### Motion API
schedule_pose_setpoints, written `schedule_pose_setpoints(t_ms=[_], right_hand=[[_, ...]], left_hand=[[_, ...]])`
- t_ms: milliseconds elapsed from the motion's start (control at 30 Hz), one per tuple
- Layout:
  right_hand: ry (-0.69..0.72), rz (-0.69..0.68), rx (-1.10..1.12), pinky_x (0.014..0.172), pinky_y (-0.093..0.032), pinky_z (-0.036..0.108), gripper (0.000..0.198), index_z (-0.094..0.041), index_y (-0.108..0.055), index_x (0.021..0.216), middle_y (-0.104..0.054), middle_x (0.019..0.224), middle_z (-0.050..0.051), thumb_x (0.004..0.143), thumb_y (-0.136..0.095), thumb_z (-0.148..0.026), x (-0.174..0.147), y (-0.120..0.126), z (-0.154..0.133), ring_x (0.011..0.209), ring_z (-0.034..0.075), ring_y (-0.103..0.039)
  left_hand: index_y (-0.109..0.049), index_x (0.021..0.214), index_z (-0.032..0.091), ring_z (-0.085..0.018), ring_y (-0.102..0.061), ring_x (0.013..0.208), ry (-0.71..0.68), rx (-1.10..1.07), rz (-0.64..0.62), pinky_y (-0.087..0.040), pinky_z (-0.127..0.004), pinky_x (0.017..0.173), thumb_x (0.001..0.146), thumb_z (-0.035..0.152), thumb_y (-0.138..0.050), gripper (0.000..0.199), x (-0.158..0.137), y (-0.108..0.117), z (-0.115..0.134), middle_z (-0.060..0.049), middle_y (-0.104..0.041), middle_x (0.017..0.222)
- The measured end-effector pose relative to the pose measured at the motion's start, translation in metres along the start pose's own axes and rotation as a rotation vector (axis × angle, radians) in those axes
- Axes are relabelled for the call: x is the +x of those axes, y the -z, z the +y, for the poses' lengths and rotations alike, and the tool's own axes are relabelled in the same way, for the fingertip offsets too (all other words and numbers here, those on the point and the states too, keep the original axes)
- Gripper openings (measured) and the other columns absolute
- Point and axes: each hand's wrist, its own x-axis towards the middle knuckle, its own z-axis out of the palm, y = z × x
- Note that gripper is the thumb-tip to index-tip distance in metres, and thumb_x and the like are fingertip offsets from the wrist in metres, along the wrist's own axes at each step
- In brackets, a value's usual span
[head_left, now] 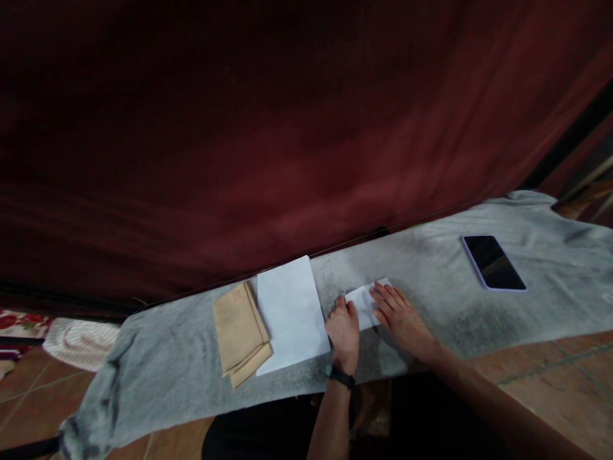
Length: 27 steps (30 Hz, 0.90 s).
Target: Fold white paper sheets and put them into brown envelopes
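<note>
A white folded sheet of paper (363,305) lies on the grey cloth in front of me. My left hand (343,329), with a dark watch band at the wrist, grips its left edge with curled fingers. Across the paper's right part, my right hand (400,319) rests flat with its fingers stretched out. Just left of my hands is a stack of white paper (290,319). Beside that stack sit several brown envelopes (241,326), piled slightly askew.
A phone with a lilac edge (494,263) lies on the right of the grey cloth (167,370), which covers a long narrow surface. Dark red fabric (287,160) hangs along the far side. Tiled floor (565,377) shows below the near edge.
</note>
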Motion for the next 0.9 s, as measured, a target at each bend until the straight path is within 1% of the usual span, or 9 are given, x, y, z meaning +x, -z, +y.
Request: schedule_pose_setpoints(t_ms=[133,267,367,533,667,767,833,900], right_hand=[[0.002,-0.01,-0.018,0.12,-0.032,0.05,0.048,-0.016,-0.052,0.148,-0.042,0.161,0.014,0.105,-0.044,-0.034,-0.005,-0.007,0.0,0.146,0.03,-0.042],[-0.005,-0.01,-0.042,0.121,-0.031,0.051,0.049,-0.017,-0.052,0.149,-0.041,0.161,0.013,0.104,-0.047,-0.034,-0.007,-0.01,-0.001,0.147,0.031,-0.041],[0.003,0.01,-0.06,0.122,-0.03,0.051,0.052,-0.016,-0.048,0.152,-0.037,0.163,0.014,0.103,-0.048,-0.032,-0.007,-0.01,-0.002,0.149,0.031,-0.039],[0.005,0.024,-0.079,0.123,-0.029,0.051,0.054,-0.018,-0.043,0.155,-0.032,0.165,0.013,0.103,-0.048,-0.029,-0.008,-0.01,-0.003,0.15,0.03,-0.036],[-0.007,0.028,-0.068,0.123,-0.029,0.05,0.055,-0.019,-0.043,0.155,-0.033,0.165,0.012,0.102,-0.049,-0.032,-0.008,-0.011,-0.003,0.15,0.03,-0.037],[-0.009,0.028,-0.071,0.122,-0.03,0.051,0.055,-0.018,-0.045,0.154,-0.035,0.164,0.013,0.101,-0.05,-0.032,-0.008,-0.013,-0.003,0.149,0.031,-0.038],[-0.003,0.024,-0.076,0.121,-0.031,0.053,0.056,-0.019,-0.043,0.155,-0.036,0.164,0.013,0.101,-0.049,-0.031,-0.007,-0.013,-0.003,0.148,0.031,-0.039],[0.001,0.014,-0.074,0.121,-0.031,0.054,0.057,-0.019,-0.041,0.157,-0.035,0.164,0.014,0.101,-0.048,-0.03,-0.007,-0.012,-0.003,0.148,0.031,-0.039]], left_hand=[[-0.065,0.125,0.019,-0.024,-0.077,0.086,0.002,-0.007,-0.007,-0.054,-0.029,0.07,0.105,0.032,-0.042,0.033,0.002,-0.001,0.0,-0.01,-0.08,0.093],[-0.067,0.12,0.019,-0.023,-0.077,0.088,0.038,-0.046,-0.047,-0.054,-0.029,0.071,0.105,0.033,-0.045,0.031,0.005,0.002,0.0,-0.01,-0.079,0.096],[-0.068,0.119,0.018,-0.023,-0.077,0.089,0.045,-0.064,-0.054,-0.054,-0.029,0.073,0.104,0.032,-0.047,0.029,0.007,0.004,0.001,-0.011,-0.079,0.098],[-0.067,0.122,0.017,-0.025,-0.077,0.087,0.045,0.003,-0.012,-0.055,-0.03,0.071,0.104,0.033,-0.046,0.031,0.005,-0.001,0.002,-0.011,-0.079,0.093],[-0.067,0.12,0.017,-0.024,-0.077,0.082,0.036,0.05,0.015,-0.054,-0.028,0.067,0.104,0.033,-0.045,0.031,0.004,-0.006,0.003,-0.011,-0.078,0.088],[-0.066,0.12,0.015,-0.025,-0.077,0.082,0.036,0.077,0.034,-0.055,-0.029,0.067,0.105,0.033,-0.042,0.033,0.004,-0.006,0.003,-0.013,-0.077,0.087],[-0.064,0.122,0.013,-0.025,-0.076,0.082,0.042,0.075,0.052,-0.056,-0.03,0.069,0.106,0.032,-0.042,0.034,0.002,-0.004,0.003,-0.013,-0.076,0.086],[-0.064,0.121,0.014,-0.025,-0.076,0.087,0.006,0.039,0.084,-0.057,-0.033,0.078,0.105,0.029,-0.041,0.032,-0.003,-0.003,0.004,-0.012,-0.076,0.09]])
